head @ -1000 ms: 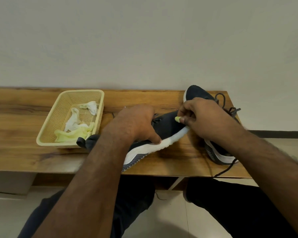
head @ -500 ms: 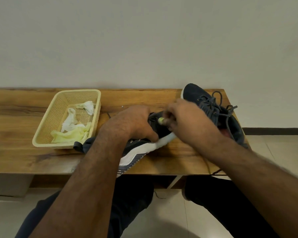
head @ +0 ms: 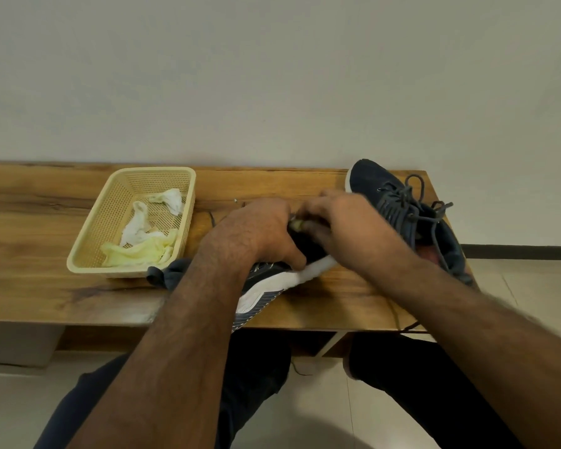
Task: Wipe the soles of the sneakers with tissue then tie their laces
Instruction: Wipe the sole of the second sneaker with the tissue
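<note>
A yellow mesh basket [head: 88,254] is seen toward the left of the wooden counter [head: 30,286], and crumpled white and pale yellow tissues [head: 143,234] lie inside it. Just right of the basket, a dark sneaker [head: 266,286] is tipped on its side at the counter's front edge, so that its white sole is turned toward the viewer and its heel overhangs the edge. The sneaker is gripped from above by the left hand [head: 256,234], whose fingers are curled over the upper and whose thumb is pressed against the white sole. Right of that hand, a small wad of yellowish tissue [head: 297,224] is pinched in the curled fingers of the right hand [head: 340,222], held against the sneaker's dark upper; this hand is blurred. Farther right of the basket, near the counter's end, a second dark sneaker [head: 389,202] is stood upright with its grey laces [head: 415,196] loose and untied.
</note>
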